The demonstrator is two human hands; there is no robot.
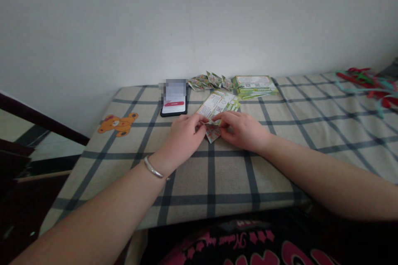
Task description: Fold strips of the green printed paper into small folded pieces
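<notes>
A printed green and white paper sheet [219, 105] lies partly folded on the checked cloth in front of me, its lower corner pointing toward me. My left hand [188, 132] pinches its left edge with thumb and fingers. From the other side my right hand [241, 129] pinches the same sheet near the fold, fingers curled. The fingertips of both hands almost meet and cover part of the fold. Just behind lies a row of folded paper pieces [209, 80] with the same print. To their right sits a stack of flat printed sheets [256, 86].
A phone [173, 98] with a lit screen, partly blurred, lies left of the sheet. An orange bear figure [118, 124] is on the cloth at left. Red, green and teal strips [370, 85] lie at far right. Behind the table [192, 174] stands a white wall [186, 20].
</notes>
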